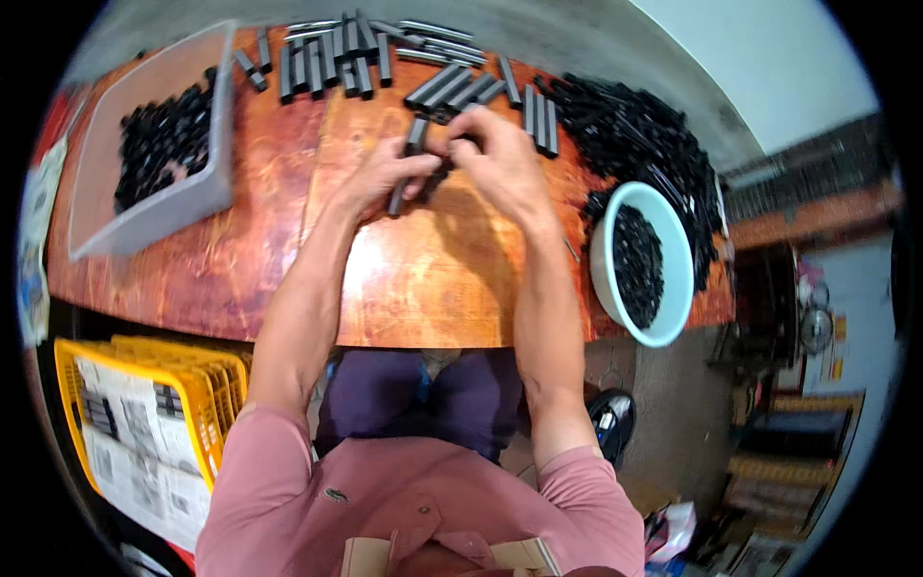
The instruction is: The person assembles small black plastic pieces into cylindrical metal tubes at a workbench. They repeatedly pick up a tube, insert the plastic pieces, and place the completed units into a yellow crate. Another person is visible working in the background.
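Both of my hands meet above the wooden table (279, 260). My left hand (380, 181) is closed round a short dark grey bar (415, 137), whose ends stick out above and below the fingers. A second dark piece shows below the fingers, between the hands. My right hand (500, 163) has its thumb and fingers pinched together close to the left fingertips; what sits in the pinch is hidden. Just beyond the hands lie several similar grey bars (447, 88) side by side. More of them stand to the right (541, 125).
Further grey bars (332, 58) and shiny metal rods (440, 50) lie along the back. A translucent bin (226, 125) with small black parts stands left. At right are a heap of black pieces (625, 125) and a pale blue bowl (681, 260). Below left sits a yellow basket (207, 452).
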The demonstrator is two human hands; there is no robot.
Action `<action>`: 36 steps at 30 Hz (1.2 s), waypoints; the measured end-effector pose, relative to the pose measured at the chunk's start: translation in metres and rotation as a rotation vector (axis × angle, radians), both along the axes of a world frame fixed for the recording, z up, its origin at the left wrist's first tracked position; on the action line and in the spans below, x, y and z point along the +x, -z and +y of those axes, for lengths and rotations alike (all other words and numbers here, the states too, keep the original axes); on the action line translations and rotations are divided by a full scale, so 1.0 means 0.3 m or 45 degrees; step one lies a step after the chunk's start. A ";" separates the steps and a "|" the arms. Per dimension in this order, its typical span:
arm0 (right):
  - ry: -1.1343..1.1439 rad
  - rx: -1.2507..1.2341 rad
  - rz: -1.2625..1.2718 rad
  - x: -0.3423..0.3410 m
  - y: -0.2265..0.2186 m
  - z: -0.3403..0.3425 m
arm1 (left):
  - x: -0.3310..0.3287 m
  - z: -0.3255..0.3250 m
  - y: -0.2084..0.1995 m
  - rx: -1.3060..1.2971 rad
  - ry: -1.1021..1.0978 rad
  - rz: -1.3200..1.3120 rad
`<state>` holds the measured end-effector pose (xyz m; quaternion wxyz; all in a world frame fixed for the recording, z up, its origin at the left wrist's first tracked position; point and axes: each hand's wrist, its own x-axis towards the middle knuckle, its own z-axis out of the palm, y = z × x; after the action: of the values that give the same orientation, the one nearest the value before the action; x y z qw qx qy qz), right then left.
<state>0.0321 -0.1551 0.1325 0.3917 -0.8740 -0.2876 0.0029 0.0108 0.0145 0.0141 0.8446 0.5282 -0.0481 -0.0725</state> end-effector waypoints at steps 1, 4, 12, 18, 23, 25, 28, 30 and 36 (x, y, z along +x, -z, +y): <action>-0.025 0.066 0.030 0.037 0.023 -0.014 | -0.008 -0.006 -0.024 -0.035 0.094 0.034; -0.099 0.361 0.177 0.119 0.115 -0.034 | -0.001 -0.019 -0.035 -0.061 0.113 0.084; 0.051 0.449 0.406 0.021 0.328 -0.012 | 0.042 0.025 0.027 -0.539 -0.164 0.121; 0.051 0.597 0.512 -0.024 0.373 0.023 | 0.055 0.006 0.045 -0.529 -0.184 0.160; 0.015 0.695 0.602 -0.025 0.388 0.020 | 0.057 0.001 0.042 -0.497 -0.222 0.132; -0.054 0.834 0.864 -0.016 0.375 -0.001 | 0.059 0.006 0.047 -0.513 -0.193 0.116; -0.144 0.952 1.096 -0.009 0.372 -0.020 | 0.047 0.017 0.029 -0.502 -0.109 0.100; -0.169 0.987 1.184 -0.013 0.354 -0.020 | 0.056 0.015 0.041 -0.497 -0.148 0.100; -0.011 0.777 0.863 -0.029 0.358 0.005 | 0.061 0.009 0.047 -0.478 -0.312 0.104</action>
<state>0.0233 -0.1537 0.0252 0.7033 -0.6671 -0.1344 0.2055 0.0291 0.0173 -0.0001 0.9319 0.3602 0.0380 0.0196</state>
